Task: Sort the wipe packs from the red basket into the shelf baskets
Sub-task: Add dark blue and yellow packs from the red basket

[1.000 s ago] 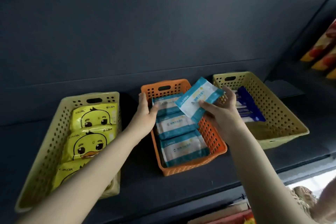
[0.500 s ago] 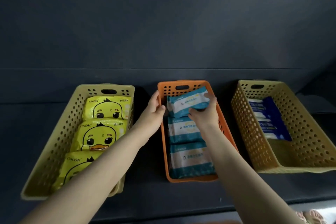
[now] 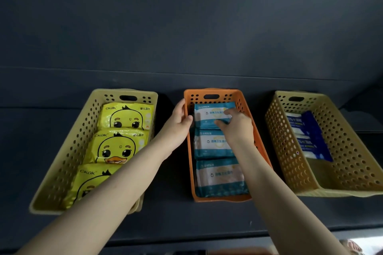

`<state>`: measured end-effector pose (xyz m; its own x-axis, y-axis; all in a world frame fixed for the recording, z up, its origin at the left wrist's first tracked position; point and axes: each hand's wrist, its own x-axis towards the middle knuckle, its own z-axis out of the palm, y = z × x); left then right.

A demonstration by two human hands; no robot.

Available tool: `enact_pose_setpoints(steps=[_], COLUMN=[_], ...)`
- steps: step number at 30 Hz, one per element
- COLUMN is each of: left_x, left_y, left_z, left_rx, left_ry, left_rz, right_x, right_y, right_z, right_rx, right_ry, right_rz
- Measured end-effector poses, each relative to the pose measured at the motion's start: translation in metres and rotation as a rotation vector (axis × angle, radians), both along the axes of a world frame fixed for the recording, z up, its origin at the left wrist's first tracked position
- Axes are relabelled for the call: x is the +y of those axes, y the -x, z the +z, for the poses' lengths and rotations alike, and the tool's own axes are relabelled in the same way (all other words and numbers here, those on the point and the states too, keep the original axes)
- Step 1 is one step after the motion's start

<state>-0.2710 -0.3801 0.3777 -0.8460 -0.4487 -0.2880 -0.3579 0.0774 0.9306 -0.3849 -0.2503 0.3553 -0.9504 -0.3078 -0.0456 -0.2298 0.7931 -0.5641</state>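
Right hand point(image 3: 238, 128) pinches the rearmost teal wipe pack point(image 3: 209, 114) in the orange basket point(image 3: 242, 99), behind two more teal packs point(image 3: 213, 145); left hand point(image 3: 180, 118) grips that basket's left rim. Flanking it on the dark shelf point(image 3: 170, 213): a yellow basket point(image 3: 93, 97) of duck packs point(image 3: 126, 118) to the left, a tan basket point(image 3: 352, 130) with blue packs point(image 3: 310, 141) to the right.

**Dark shelf bay in dim light**

A matte blue-grey back panel point(image 3: 186, 16) fills the view from nine o'clock through twelve to three. A thin horizontal seam point(image 3: 83, 67) crosses it just above centre. Below lies a dark shelf board point(image 3: 170, 223), whose front edge runs along six o'clock. At three o'clock another dark ledge point(image 3: 360, 128) adjoins it. The light is soft and dim, slightly paler toward one o'clock. A small bright patch point(image 3: 373, 243) shows at five o'clock.
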Motion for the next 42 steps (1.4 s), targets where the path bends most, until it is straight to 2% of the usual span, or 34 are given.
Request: enact_pose_setpoints(steps=[6,9,11,15,20,25,29,35,39,42], left_x=[0.0,-0.004,-0.003,0.015,0.061,0.109,0.149,0.21,0.255,0.291], left_y=[-0.005,-0.016,-0.031,-0.096,-0.217,-0.3,-0.335,-0.342,-0.324,-0.298], left_z=[0.004,0.017,0.029,0.05,0.029,-0.025,-0.074,-0.14,-0.184,-0.231], left_rx=[-0.051,-0.068,-0.026,0.088,0.226,0.135,0.056,-0.115,-0.263,-0.36], left_ry=[0.156,0.391,0.498,0.57,0.48,0.402,0.382,0.329,0.285,0.242], left_rz=[-0.05,-0.09,-0.106,-0.201,-0.373,-0.561,-0.698,-0.863,-0.918,-0.887], right_x=[0.012,0.041,0.065,0.114,0.178,0.236,0.282,0.351,0.39,0.419], right_y=[-0.006,-0.027,-0.054,-0.14,-0.27,-0.376,-0.422,-0.436,-0.409,-0.372], right_z=[0.023,0.053,0.07,0.089,0.057,0.008,-0.024,-0.073,-0.114,-0.167], right_rx=[-0.035,0.021,0.038,0.117,-0.024,-0.133,-0.178,-0.304,-0.378,-0.455], right_ry=[0.063,0.06,0.071,0.074,0.094,-0.027,-0.088,-0.132,-0.141,-0.126], right_rz=[0.119,0.201,0.208,0.157,0.051,-0.04,-0.122,-0.189,-0.17,-0.15])
